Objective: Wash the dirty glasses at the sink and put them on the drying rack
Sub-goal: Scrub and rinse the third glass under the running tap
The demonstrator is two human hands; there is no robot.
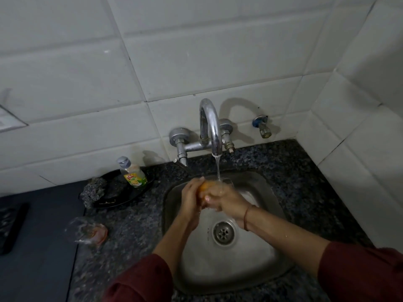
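Note:
Over the steel sink (174, 216), both hands meet under the running water from the tap (214, 131). They hold a clear glass (227, 182) whose rim shows just right of the stream. My left hand (192, 199) wraps its left side and my right hand (225, 200) closes over it from the right. An orange patch (205, 186) shows between the fingers; I cannot tell whether it is residue or a scrubber. A second clear glass (84, 231) with a pinkish bottom lies on the counter left of the sink.
A dish soap bottle (133, 173) stands on a black tray (122, 197) beside a grey scouring pad (93, 190), behind and left of the sink. A dark flat object (13, 227) sits at the far left edge. The tiled wall corner closes in on the right.

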